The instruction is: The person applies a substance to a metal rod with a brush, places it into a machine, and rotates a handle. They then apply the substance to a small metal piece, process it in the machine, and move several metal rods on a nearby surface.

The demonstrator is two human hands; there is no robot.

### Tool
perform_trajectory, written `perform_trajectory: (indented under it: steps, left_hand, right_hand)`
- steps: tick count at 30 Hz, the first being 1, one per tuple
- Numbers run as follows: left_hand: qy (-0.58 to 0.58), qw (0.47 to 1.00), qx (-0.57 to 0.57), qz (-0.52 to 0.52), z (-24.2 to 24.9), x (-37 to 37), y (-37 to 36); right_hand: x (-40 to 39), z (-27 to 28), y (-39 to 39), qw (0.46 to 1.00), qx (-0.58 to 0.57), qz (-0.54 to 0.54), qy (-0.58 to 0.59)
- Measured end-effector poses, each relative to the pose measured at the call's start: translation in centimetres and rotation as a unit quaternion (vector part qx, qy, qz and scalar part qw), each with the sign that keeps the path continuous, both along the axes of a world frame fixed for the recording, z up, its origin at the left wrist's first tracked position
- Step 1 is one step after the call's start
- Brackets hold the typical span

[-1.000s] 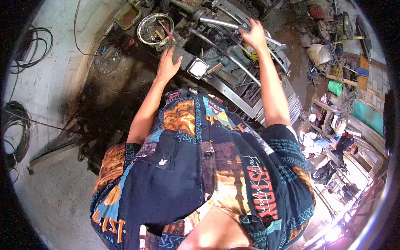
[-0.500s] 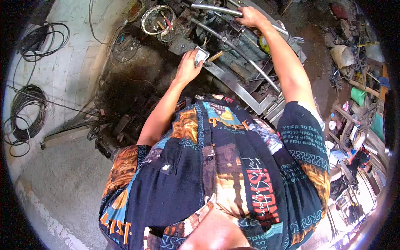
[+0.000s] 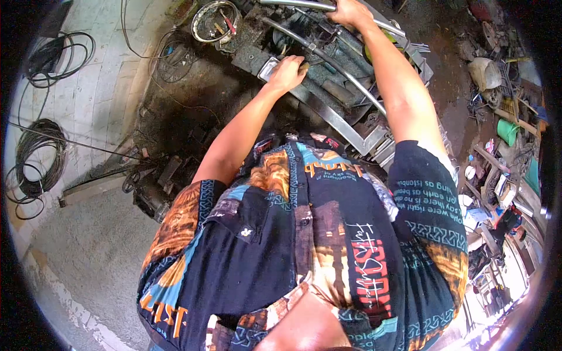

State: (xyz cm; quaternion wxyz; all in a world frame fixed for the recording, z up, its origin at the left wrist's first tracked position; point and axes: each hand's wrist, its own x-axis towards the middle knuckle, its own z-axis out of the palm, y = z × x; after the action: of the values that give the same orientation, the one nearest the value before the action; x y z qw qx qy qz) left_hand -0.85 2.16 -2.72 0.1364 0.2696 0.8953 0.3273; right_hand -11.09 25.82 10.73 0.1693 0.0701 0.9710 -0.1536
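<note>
Metal tube (image 3: 293, 4): curved, shiny, runs across the far top edge of the view; right end disappears under the right hand.
Right hand (image 3: 350, 11): arm stretched far forward, fingers wrapped over the metal tube, grasping it.
Left hand (image 3: 288, 73): resting on the near edge of the machine, fingers curled down over a small pale-faced box (image 3: 268, 68) and a wooden handle (image 3: 304, 66); whether it grips either cannot be told, the hand covers both.
Machine (image 3: 328, 82): dark, greasy metal bench with rods and brackets, far centre, directly under both hands.
Second tube (image 3: 345, 79): long thin bar running diagonally from far left to near right across the machine, between the two arms.
Steel frame (image 3: 345, 126): flat bright rail along the near side of the machine, just beyond the person's shirt.
Round pan (image 3: 214, 29): far left of the machine, holds small tools, one with a red handle; well apart from the left hand.
Cables (image 3: 35, 164): black coils on the pale floor, far left; more loose wire (image 3: 170, 55) near the pan.
Floor patch (image 3: 175, 117): dark oil-stained ground left of the machine, scrap metal pieces lying on it.
Right-side clutter (image 3: 497, 117): green bucket, boxes, assorted parts, well apart from the hands.
View blocker: person's own patterned shirt (image 3: 304, 234) fills the near half, hiding the machine's near base.
</note>
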Motion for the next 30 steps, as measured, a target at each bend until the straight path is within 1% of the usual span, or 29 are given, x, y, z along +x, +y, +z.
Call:
perform_trajectory:
  steps: [2, 5, 8, 12, 14, 15, 17, 18, 20, 22, 24, 25, 26, 28, 29, 30]
  left_hand:
    - [-0.013, 1.0, -0.018, -0.011, -0.6, 0.0, 0.2]
    - [-0.084, 0.993, -0.081, -0.014, -0.7, -0.1, 1.1]
    - [-0.089, 0.991, -0.103, -0.017, -0.9, -0.1, 1.5]
    - [-0.089, 0.994, -0.062, 0.008, -1.5, -0.2, 1.0]
    - [-0.047, 0.997, -0.063, 0.001, -1.9, -0.2, 1.0]
    - [-0.045, 0.997, -0.063, 0.002, -1.7, -0.2, 1.0]
    - [-0.088, 0.994, -0.053, 0.032, -1.5, 0.0, 1.0]
    - [-0.086, 0.994, -0.053, 0.034, -1.8, 0.2, 0.8]
    - [-0.04, 0.998, -0.014, 0.051, -2.3, 0.6, 0.3]
    - [-0.052, 0.997, -0.002, 0.064, -2.1, 0.8, 0.1]
    - [-0.053, 0.996, 0.018, 0.076, -2.0, 1.0, 0.0]
    - [-0.053, 0.995, 0.028, 0.075, -2.2, 0.9, 0.0]
    - [-0.051, 0.995, 0.03, 0.077, -2.2, 0.8, -0.1]
    - [-0.106, 0.992, 0.015, 0.065, -0.9, 0.5, -0.2]
    - [-0.124, 0.989, 0.028, 0.069, -0.8, 0.4, -0.3]
    - [-0.122, 0.99, 0.03, 0.069, -0.9, 0.1, -0.4]
  right_hand:
    - [-0.2, -1.3, -0.1, 1.0, 0.012, -0.015, 0.024]
    - [-0.3, -1.3, -0.3, 0.999, 0.0, -0.029, 0.018]
    - [-0.6, -0.6, -0.7, 1.0, 0.004, -0.014, 0.001]
    - [-1.0, 0.6, -1.3, 1.0, 0.005, -0.018, 0.001]
    - [-1.2, -0.3, -1.2, 0.999, 0.011, -0.028, -0.01]
    - [-1.2, -0.5, -1.3, 1.0, 0.011, -0.027, -0.009]
    - [-1.2, -0.7, -1.3, 1.0, 0.008, -0.026, -0.012]
    - [-1.2, -1.1, -1.2, 1.0, 0.009, -0.024, -0.01]
    - [-1.2, -1.6, -1.1, 1.0, 0.011, -0.014, -0.003]
    - [-1.5, -1.4, -1.0, 1.0, 0.017, -0.001, -0.019]
    - [-1.2, -1.5, -1.0, 1.0, 0.012, -0.017, 0.023]
    - [-2.0, -3.2, -0.6, 0.997, 0.028, 0.061, 0.023]
    - [-2.3, -4.7, 0.1, 0.997, 0.03, 0.063, 0.024]
    - [-2.8, -5.2, 0.6, 0.998, 0.018, 0.047, 0.029]
    - [-3.3, -5.9, 0.8, 0.999, 0.018, 0.046, -0.002]
    - [-3.4, -5.6, 0.8, 0.999, 0.02, 0.047, 0.0]
